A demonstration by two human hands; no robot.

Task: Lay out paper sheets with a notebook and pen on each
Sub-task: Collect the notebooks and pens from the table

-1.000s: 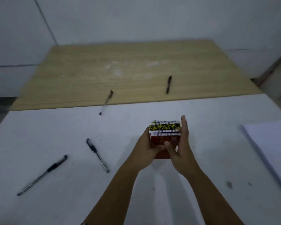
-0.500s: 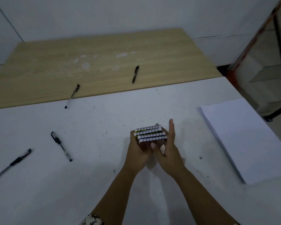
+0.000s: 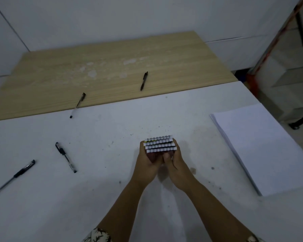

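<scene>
Paper stack (image 3: 262, 147) lies to your right, nearer your right hand (image 3: 177, 162); both it and your left hand (image 3: 147, 161) clasp the notebooks (image 3: 160, 145).

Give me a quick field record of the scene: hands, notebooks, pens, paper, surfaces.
left hand: gripping notebook stack
right hand: gripping same stack
notebook stack: four spiral-bound, spines up
pens: four, loose; two on the white table, one on the wooden board, one across the seam
paper stack: right side, no sheets laid out
</scene>
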